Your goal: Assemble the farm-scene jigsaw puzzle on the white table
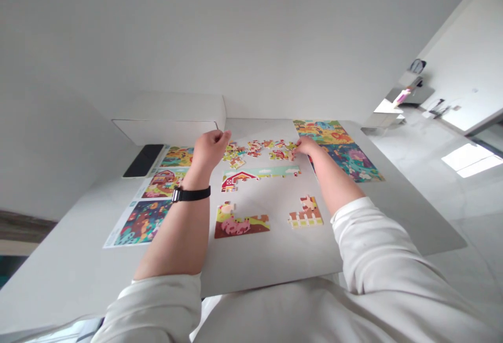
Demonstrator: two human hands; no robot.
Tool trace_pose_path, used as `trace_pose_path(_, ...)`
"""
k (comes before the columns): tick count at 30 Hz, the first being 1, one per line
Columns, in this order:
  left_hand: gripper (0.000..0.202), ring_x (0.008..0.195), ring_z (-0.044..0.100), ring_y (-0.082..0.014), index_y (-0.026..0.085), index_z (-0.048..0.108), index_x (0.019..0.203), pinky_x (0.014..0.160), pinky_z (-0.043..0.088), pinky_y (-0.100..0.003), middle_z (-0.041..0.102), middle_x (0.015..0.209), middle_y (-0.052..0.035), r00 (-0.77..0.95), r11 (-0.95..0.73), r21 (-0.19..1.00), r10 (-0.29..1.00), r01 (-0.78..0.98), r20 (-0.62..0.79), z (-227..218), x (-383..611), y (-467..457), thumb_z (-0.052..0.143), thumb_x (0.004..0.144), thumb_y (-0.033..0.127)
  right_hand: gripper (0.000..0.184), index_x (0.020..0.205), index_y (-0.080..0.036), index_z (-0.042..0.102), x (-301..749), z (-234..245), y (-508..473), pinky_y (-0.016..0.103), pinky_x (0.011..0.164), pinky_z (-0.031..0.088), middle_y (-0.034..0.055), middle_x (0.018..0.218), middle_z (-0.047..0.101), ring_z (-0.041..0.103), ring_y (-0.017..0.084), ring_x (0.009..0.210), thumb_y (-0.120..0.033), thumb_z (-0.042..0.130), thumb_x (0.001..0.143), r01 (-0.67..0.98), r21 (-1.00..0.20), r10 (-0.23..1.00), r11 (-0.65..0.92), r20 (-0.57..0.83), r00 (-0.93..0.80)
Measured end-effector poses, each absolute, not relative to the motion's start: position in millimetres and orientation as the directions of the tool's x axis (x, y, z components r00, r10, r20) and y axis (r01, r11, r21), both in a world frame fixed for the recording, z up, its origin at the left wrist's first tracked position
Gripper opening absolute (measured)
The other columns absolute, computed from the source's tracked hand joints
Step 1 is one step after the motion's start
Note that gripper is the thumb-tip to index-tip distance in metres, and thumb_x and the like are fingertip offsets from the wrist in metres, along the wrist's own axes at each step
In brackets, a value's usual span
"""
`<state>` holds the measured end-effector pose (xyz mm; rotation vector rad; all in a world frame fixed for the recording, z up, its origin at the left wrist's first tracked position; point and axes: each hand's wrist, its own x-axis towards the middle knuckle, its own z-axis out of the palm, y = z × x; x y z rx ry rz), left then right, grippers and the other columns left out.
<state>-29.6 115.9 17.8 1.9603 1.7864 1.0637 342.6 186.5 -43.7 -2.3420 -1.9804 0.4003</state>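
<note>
My left hand (210,150), with a black watch on the wrist, hovers over the far part of a white table (275,259), fingers curled in a pinch beside loose puzzle pieces (255,150). My right hand (306,146) rests on the right end of that scatter, fingers closed on pieces I cannot make out. Nearer to me lie three joined sections: a red barn with sky strip (257,176), a pink pig on grass (239,222) and a fence bit (305,214).
A sheet of colourful reference pictures (151,201) lies left, with a black phone (143,160) beyond it and a white box (168,120) at the back. Two finished colourful puzzles (338,149) lie at the right. Floor shows beyond the table's right edge.
</note>
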Motion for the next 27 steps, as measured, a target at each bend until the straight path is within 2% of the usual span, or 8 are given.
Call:
trace_pose_path(3, 0.044, 0.062, 0.037, -0.0129, 0.020, 0.050, 0.066, 0.059, 0.025, -0.028, 0.038, 0.057, 0.0023, -0.031, -0.217, 0.672, 0.941, 0.708, 0.337, 22, -28, 113, 0.052, 0.095, 0.052, 0.023, 0.113, -0.015, 0.077, 343, -47, 180, 0.028, 0.080, 0.052, 0.0124, 0.108, 0.080, 0.073, 0.022, 0.094, -0.024, 0.073, 0.091, 0.939, -0.277, 0.978, -0.204, -0.095, 0.185)
trace_pose_path(5, 0.043, 0.062, 0.039, -0.0130, 0.019, 0.053, 0.068, 0.058, 0.026, -0.028, 0.040, 0.058, 0.0021, -0.030, -0.231, 0.691, 0.939, 0.685, 0.344, 25, -28, 111, 0.052, 0.095, 0.052, 0.022, 0.112, -0.014, 0.075, 345, -49, 172, 0.027, 0.077, 0.051, 0.0113, 0.102, 0.080, 0.072, 0.020, 0.089, -0.021, 0.070, 0.092, 0.884, -0.415, 0.975, -0.216, -0.046, 0.217)
trace_pose_path(9, 0.042, 0.061, 0.043, -0.0134, 0.019, 0.056, 0.069, 0.058, 0.029, -0.027, 0.043, 0.058, 0.0017, -0.017, -0.273, 0.725, 0.931, 0.632, 0.366, 32, -27, 107, 0.053, 0.095, 0.052, 0.013, 0.099, -0.016, 0.070, 354, -44, 149, 0.023, 0.068, 0.049, 0.0044, 0.084, 0.075, 0.068, 0.015, 0.072, -0.016, 0.073, 0.087, 0.628, -0.766, 0.972, -0.136, 0.020, 0.234)
trace_pose_path(12, 0.040, 0.060, 0.044, -0.0138, 0.020, 0.058, 0.070, 0.056, 0.029, -0.026, 0.044, 0.056, 0.0019, 0.017, -0.324, 0.731, 0.919, 0.600, 0.394, 37, -23, 103, 0.054, 0.094, 0.052, 0.015, 0.093, -0.019, 0.067, 359, -36, 123, 0.022, 0.062, 0.048, 0.0002, 0.077, 0.071, 0.064, 0.013, 0.064, -0.018, 0.078, 0.083, 0.432, -0.901, 0.980, -0.041, 0.048, 0.193)
trace_pose_path(18, 0.040, 0.058, 0.045, -0.0143, 0.020, 0.061, 0.072, 0.057, 0.031, -0.027, 0.046, 0.055, 0.0021, 0.129, -0.411, 0.696, 0.898, 0.588, 0.421, 42, -5, 90, 0.052, 0.096, 0.050, 0.024, 0.093, -0.020, 0.066, 357, -33, 66, 0.022, 0.059, 0.052, -0.0005, 0.079, 0.071, 0.067, 0.013, 0.067, -0.022, 0.085, 0.078, 0.253, -0.967, 0.984, -0.007, 0.038, 0.174)
trace_pose_path(27, 0.032, 0.064, 0.059, -0.0167, 0.019, 0.070, 0.095, 0.066, 0.043, -0.027, 0.073, 0.076, -0.0044, 0.417, -0.578, 0.591, 0.815, 0.562, 0.401, 31, 36, 60, 0.041, 0.103, 0.031, 0.024, 0.088, -0.020, 0.066, 354, -69, 38, 0.021, 0.061, 0.054, -0.0019, 0.076, 0.068, 0.067, 0.012, 0.067, -0.023, 0.086, 0.075, 0.181, -0.982, 0.980, -0.057, -0.021, 0.197)
